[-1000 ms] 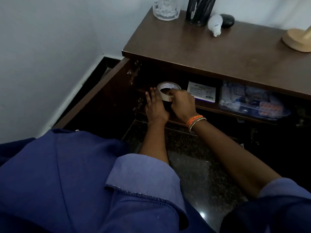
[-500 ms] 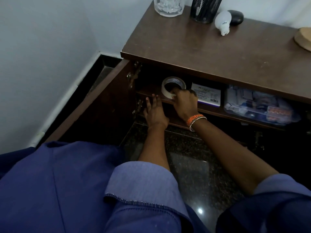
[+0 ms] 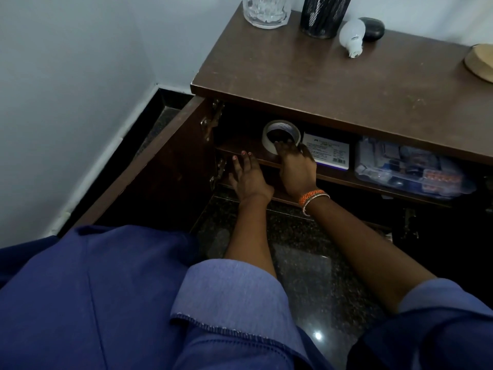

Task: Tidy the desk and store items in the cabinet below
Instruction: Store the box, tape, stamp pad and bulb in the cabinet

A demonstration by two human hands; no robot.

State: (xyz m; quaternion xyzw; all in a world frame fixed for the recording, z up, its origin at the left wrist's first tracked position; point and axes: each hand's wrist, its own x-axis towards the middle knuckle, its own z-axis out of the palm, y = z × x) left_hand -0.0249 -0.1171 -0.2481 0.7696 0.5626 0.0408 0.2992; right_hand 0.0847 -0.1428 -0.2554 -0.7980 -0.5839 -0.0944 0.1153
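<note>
While tape roll (image 3: 280,136) stands on edge on upper cabinet shelf (image 3: 240,146), hole facing out, right hand (image 3: 296,164) grips its lower rim, nearer. Left hand (image 3: 248,177) flat, fingers straight, at 8 o'clock from roll. White box (image 3: 326,153) touching roll at 3 o'clock.

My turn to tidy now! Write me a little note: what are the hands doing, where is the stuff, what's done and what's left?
Right hand: fingers curled on the tape roll, which stands on edge on the cabinet shelf.
Left hand: open, flat at the shelf's front edge.
Done: tape, a white box and a clear bag are on the shelf.
Left: glass, mesh pen holder, bulb and black oval thing remain on the desk top.
</note>
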